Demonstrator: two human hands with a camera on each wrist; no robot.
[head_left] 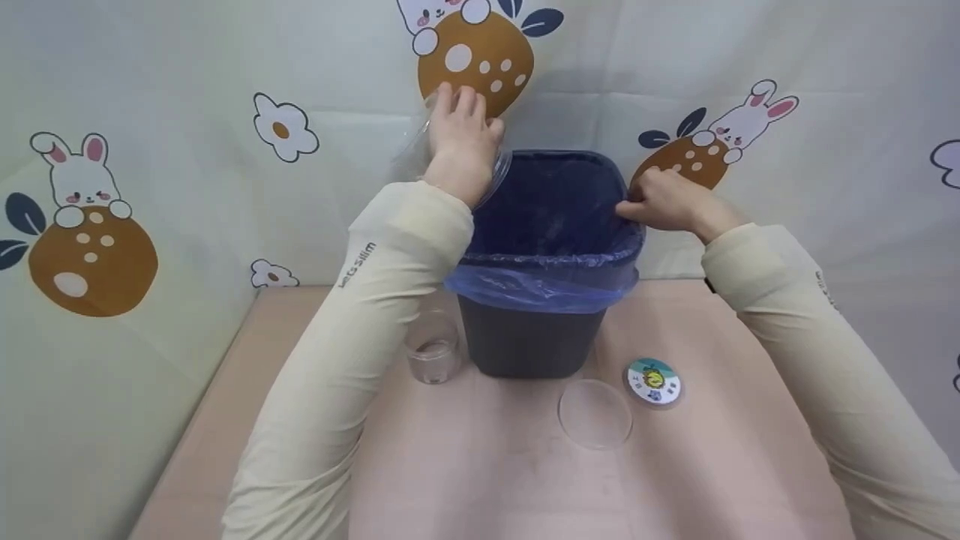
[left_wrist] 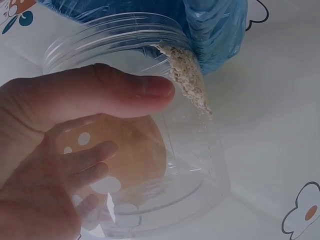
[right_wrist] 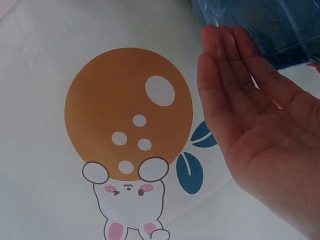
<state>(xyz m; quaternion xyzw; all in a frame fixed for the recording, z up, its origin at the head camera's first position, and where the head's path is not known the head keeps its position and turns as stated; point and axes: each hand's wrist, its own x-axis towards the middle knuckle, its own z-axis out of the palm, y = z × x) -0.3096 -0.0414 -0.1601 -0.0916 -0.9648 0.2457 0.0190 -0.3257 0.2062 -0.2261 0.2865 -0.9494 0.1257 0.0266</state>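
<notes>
My left hand [head_left: 463,142] grips a clear plastic jar [left_wrist: 200,155], its thumb across the side. The jar lies tilted, with its threaded mouth over the left rim of a dark trash bin [head_left: 529,337]. Beige crumbly material [left_wrist: 186,75] clings inside, close to the mouth. A blue bag [head_left: 536,289] lines the bin and folds over its rim. At the right rim, my right hand [head_left: 671,201] holds the bin, thumb at the edge. In the right wrist view, its fingers [right_wrist: 245,75] lie nearly straight along the bagged outer side; the thumb is mostly hidden.
Left of the bin's base stands a small clear container [head_left: 433,356]. In front lie a clear round disc [head_left: 595,415] and a round lid with a printed label [head_left: 653,381]. A pink cloth [head_left: 480,480] covers the table; a printed curtain [head_left: 352,67] hangs right behind.
</notes>
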